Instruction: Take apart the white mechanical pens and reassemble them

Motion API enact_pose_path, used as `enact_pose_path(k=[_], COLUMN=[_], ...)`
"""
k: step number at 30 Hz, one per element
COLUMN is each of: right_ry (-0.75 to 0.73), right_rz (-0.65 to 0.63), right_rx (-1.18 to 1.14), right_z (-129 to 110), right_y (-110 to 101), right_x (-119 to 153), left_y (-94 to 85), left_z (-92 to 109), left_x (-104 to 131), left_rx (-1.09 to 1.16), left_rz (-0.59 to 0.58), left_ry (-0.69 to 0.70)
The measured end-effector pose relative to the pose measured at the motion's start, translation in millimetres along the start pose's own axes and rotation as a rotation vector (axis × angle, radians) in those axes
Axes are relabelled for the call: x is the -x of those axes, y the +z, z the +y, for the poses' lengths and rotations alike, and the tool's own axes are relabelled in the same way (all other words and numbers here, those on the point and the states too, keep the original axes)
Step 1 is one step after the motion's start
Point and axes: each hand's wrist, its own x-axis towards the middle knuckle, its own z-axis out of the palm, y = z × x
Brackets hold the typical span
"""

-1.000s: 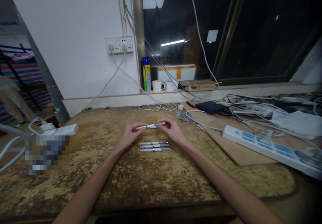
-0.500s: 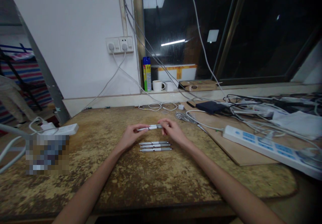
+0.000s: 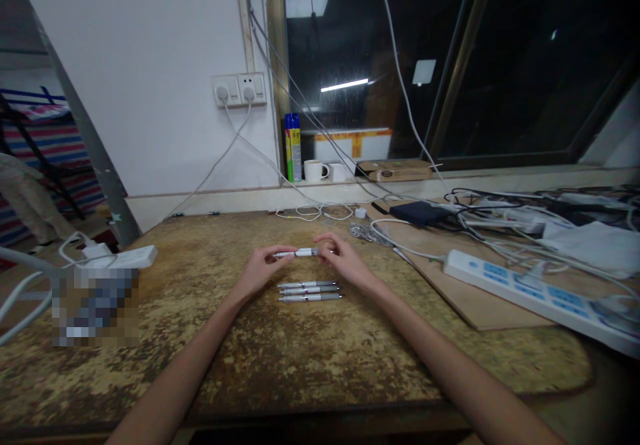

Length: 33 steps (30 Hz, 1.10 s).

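Note:
A white and grey pen (image 3: 304, 252) lies crosswise between my two hands, a little above the worn wooden table. Its left end is pinched in the fingers of my left hand (image 3: 263, 266). The fingers of my right hand (image 3: 339, 258) close round its grey right end, with the index finger raised and bent. Just below my hands, three similar pens (image 3: 309, 291) rest side by side on the table (image 3: 280, 358), all pointing left to right.
On the right a white power strip (image 3: 530, 292) crosses a brown board (image 3: 465, 298) beside tangled cables. A dark flat box (image 3: 419, 212) sits behind. At left is another power strip (image 3: 135, 257). A mug (image 3: 314, 170) and spray can (image 3: 293, 148) stand on the sill.
My right index finger has lifted slightly off the pen. The pen and my left hand stay nearly where they were, and the three pens on the table have not moved.

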Motion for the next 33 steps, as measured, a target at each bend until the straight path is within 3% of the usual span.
enact_pose_path(k=[4,9,14,19,25,33], right_ry=[0.038,-0.003,0.07,-0.021,0.066,-0.022], right_rz=[-0.043,0.001,-0.077,-0.037,-0.138,-0.069], right_rx=[-0.036,-0.003,-0.042,0.004,-0.057,0.067], right_z=[2.0,3.8,-0.5,-1.3,-1.4,-5.7], right_y=[-1.0,-2.6,-1.4,-1.6,-0.3,-3.5], right_x=[-0.6,-2.4,0.4,-0.3,1.9,0.8], left_y=[0.0,-0.5,-1.5,-2.4,-1.6,-3.3], left_z=[0.9,-0.3,-4.8,-7.5,-8.8,-6.8], left_x=[0.6,0.7,-0.7,-1.9,-0.7,-2.9], left_rx=[0.01,0.015,0.016,0.04,0.029,0.012], left_rz=[0.008,0.011,-0.029,-0.044,-0.066,-0.027], left_ry=[-0.022,-0.018,-0.007,0.002,0.003,0.008])
